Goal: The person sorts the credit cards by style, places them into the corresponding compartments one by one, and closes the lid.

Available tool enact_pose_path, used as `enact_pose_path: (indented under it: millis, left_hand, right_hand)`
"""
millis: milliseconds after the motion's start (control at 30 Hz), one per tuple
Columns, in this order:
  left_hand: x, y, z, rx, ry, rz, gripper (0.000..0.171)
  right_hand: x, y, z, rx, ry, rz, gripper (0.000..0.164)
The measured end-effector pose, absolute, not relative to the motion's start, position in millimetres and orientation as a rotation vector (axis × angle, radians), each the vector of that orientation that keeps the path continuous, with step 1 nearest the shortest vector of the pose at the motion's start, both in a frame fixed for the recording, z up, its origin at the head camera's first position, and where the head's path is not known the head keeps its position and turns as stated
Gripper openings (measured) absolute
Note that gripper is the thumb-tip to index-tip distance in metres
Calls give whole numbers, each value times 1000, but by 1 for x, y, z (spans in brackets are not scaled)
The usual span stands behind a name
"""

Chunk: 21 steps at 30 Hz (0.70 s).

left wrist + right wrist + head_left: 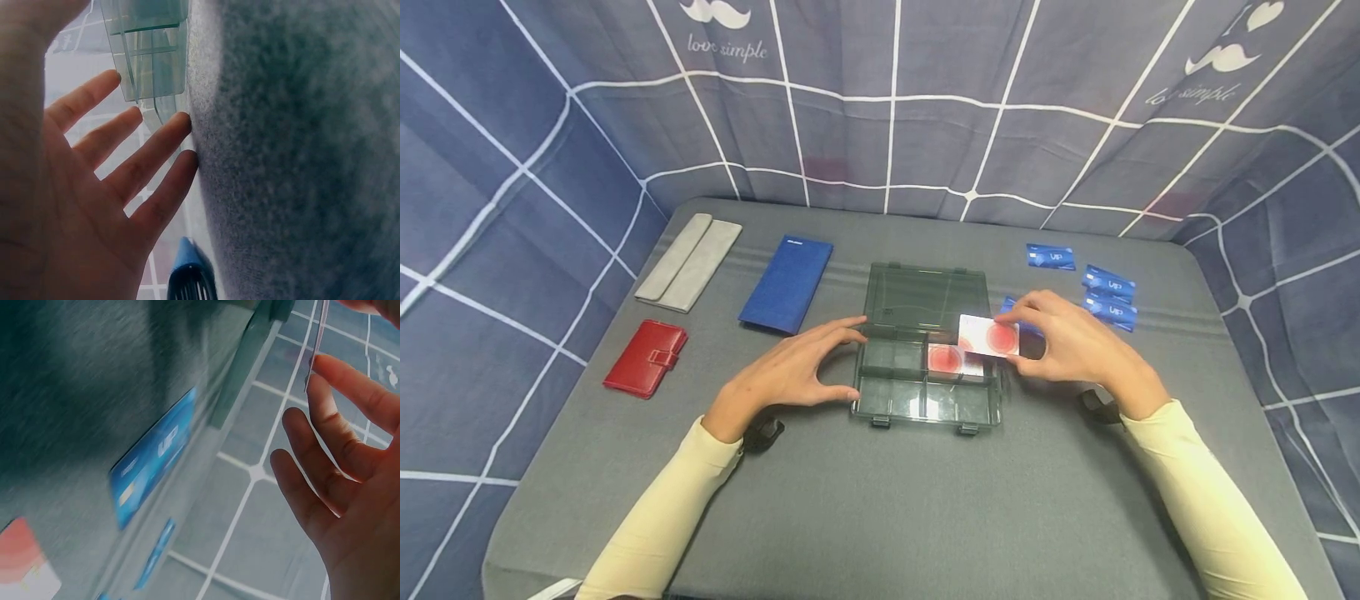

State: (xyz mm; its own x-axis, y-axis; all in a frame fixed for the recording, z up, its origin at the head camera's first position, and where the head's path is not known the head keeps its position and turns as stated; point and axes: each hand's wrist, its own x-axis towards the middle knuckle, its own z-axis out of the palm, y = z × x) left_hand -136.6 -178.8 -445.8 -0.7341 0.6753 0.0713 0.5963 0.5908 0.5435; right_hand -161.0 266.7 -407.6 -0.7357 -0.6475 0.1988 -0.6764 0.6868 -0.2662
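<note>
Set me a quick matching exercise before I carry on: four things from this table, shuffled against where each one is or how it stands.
Things:
1. Red wallet
2. Blue folder
3. Raised red-and-white card
4. Green see-through lid

Places and states:
A. Pinched in the grip of the right hand
B. Flipped open on the far side of the compartment box
C. Lying between the grey folder and the box
D. Lying on the near side of the grey folder

Pairs: 1-D, 2-C, 3-A, 4-B
</note>
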Motion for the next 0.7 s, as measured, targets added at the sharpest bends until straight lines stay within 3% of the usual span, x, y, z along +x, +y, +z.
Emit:
enact_pose_path:
  millis: [700]
  left_hand:
    - [-137, -181, -447, 1089, 2644, 839, 82]
  right_hand:
    - [-158, 199, -398, 1302, -2778, 503, 52]
